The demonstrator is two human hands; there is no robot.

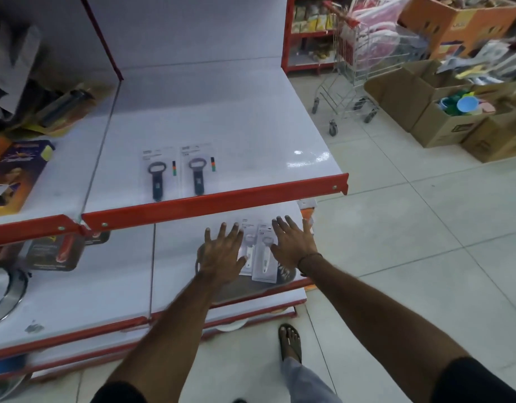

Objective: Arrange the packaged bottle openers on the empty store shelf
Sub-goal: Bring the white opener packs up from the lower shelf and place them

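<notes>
**A:** why are both hands flat, fingers spread?

**B:** left hand (222, 254) and right hand (291, 245) hold nothing. They bracket the white-packed openers (264, 257) between them, probably squaring them up. Two dark openers (178, 173) lie on the shelf (251, 126) above the hands.

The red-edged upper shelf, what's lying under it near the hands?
Two white carded bottle openers lie on the lower shelf between the open left hand and right hand. The upper shelf's red edge hides whatever sits further back.

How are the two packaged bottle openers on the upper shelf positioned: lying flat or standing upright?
Lying flat. Both packaged bottle openers rest face-up, side by side, on the white upper shelf, handles toward its red front edge.
</notes>
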